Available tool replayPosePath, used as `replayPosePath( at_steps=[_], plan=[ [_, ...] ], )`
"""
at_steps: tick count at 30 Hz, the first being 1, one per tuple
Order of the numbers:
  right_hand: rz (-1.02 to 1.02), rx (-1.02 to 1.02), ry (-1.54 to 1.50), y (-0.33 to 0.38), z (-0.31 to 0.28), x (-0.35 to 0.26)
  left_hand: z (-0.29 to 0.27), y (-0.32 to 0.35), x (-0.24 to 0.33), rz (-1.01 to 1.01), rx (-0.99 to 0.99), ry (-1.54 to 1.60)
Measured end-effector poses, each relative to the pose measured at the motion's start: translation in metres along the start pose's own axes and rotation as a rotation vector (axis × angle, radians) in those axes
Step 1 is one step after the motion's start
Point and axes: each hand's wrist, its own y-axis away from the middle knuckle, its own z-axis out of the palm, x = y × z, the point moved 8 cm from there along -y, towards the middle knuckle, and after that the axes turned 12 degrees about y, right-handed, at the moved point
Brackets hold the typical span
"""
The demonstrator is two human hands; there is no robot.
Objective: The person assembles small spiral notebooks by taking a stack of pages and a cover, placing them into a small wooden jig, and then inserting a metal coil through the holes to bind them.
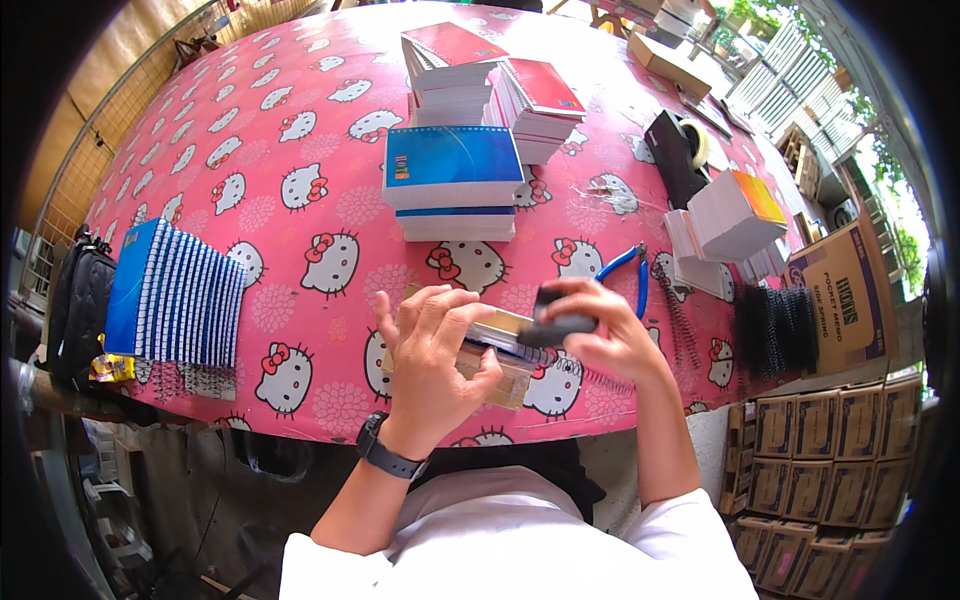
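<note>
In front of me a wooden board [508,388] lies near the table's front edge, with a small notebook [492,338] on it, seen mostly edge-on. My left hand [430,350] is closed over the notebook, thumb on the near side and fingers across the far side. My right hand [610,325] grips a black tool [556,322] at the notebook's right end; motion blurs its shape. A dark binding coil [545,356] shows just under the tool. Blue-handled pliers [640,278] lie beyond my right hand. My palm hides part of the notebook.
Spiral notebooks with blue covers [140,285] stand in a row at left. Stacks of blue [455,155] and red [545,85] notebooks rise ahead. Rightward are a yellow-topped stack [742,215], a tape dispenser [672,160], black coils [775,330] and a cardboard box [840,295].
</note>
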Motion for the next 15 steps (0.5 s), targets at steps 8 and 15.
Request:
replayPosePath(
  at_steps=[8,15],
  plan=[
    [-0.042,0.004,0.217,-0.027,-0.007,0.003,0.0,-0.001,-0.004,0.009,0.023,0.048],
    [-0.047,-0.06,0.106,-0.032,0.004,-0.008,-0.029,0.006,-0.011,0.061,0.308,0.145]
  ],
)
